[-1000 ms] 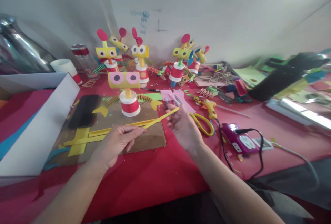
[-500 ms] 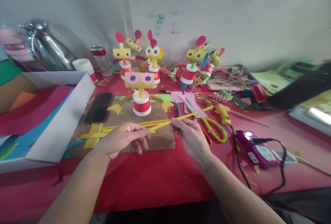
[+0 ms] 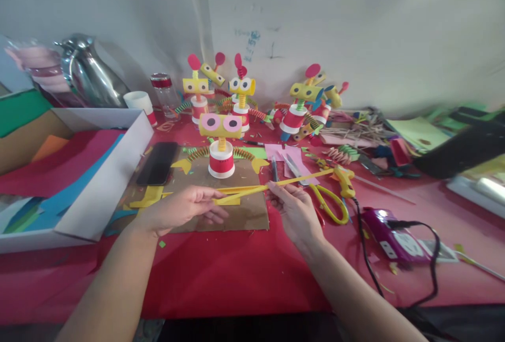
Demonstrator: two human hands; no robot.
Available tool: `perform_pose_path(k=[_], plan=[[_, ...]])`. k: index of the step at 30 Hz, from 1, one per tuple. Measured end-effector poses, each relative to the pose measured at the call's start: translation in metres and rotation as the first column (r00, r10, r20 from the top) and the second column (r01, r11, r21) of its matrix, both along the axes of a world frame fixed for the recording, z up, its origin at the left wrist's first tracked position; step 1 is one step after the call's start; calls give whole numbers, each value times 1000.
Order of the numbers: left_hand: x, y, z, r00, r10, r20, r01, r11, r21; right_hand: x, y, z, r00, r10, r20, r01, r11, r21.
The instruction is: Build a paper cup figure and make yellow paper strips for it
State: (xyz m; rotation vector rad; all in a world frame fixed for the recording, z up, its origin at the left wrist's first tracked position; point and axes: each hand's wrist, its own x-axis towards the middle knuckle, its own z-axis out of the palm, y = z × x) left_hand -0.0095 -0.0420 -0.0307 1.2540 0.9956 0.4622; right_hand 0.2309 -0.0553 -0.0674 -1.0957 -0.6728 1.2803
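A long yellow paper strip (image 3: 252,190) stretches between my two hands, above a brown cardboard sheet (image 3: 244,221). My left hand (image 3: 183,208) pinches its left end between thumb and fingers. Further along, my right hand (image 3: 294,208) pinches the strip, and its free end reaches toward a yellow glue gun (image 3: 344,180). More yellow strips and pieces (image 3: 150,194) lie on the cardboard, partly behind my left hand. Just beyond stands a paper-cup figure (image 3: 221,160) with a yellow tube head, pink eyes and folded paper arms.
At left is a white box (image 3: 104,173) of coloured paper, beside a black phone (image 3: 158,163). Several finished figures (image 3: 294,118) stand along the wall. Yellow-handled scissors (image 3: 329,208), a purple power box (image 3: 394,237) and a black cable are at right.
The whole scene has shifted slightly right as the head view turned. Both hands still hold the strip, with the left hand's fingers slightly shifted along its end.
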Motion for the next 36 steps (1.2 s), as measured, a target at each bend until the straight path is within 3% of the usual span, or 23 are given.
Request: perform_pose_path(k=[4, 8, 15, 20, 25, 28, 32, 36], plan=[[2, 1, 1, 996, 43, -76, -28, 983, 182, 0, 0, -2, 1000, -18, 1, 18, 1000, 8], [10, 1, 5, 974, 74, -214, 1, 943, 332, -5, -4, -5, 997, 41, 63, -43, 999, 33], [27, -4, -9, 993, 1, -115, 13, 994, 113, -19, -11, -7, 973, 177, 147, -182, 983, 22], [29, -5, -10, 1000, -25, 16, 26, 996, -83, -21, -12, -7, 952, 286, 112, -279, 958, -71], [29, -5, -9, 996, -53, 69, 61, 990, -124, -20, -12, -9, 951, 277, 141, -272, 961, -53], [30, -6, -9, 998, 49, 45, -43, 990, -132, -20, -11, -9, 968, 221, 121, -216, 975, -53], [30, -6, -10, 978, 192, 77, -191, 981, -23, -19, -10, -7, 987, 134, 88, -131, 990, -43], [32, -7, -11, 967, 211, 145, -216, 976, 21, -20, -13, -4, 982, 189, -18, -188, 981, 43]])
